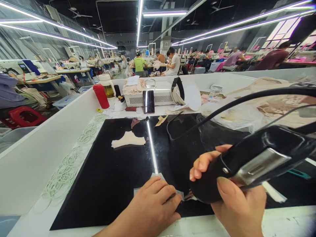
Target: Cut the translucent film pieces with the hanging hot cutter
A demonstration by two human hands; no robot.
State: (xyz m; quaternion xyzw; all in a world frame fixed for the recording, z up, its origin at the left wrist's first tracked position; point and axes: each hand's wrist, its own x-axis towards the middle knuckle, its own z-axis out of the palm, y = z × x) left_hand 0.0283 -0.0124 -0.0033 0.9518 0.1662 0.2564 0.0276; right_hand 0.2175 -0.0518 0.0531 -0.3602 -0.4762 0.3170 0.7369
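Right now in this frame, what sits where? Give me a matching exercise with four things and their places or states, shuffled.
Things
1. Left hand
2. Right hand
3. Cream piece
4. Red cup

Places or states
A. Lying on the black sheet, beyond both hands
B. Wrapped around a black handheld tool
C. Beside a jar with a white lid
D. Laid over a pale grey piece

Right pairs: 1-D, 2-B, 3-A, 4-C
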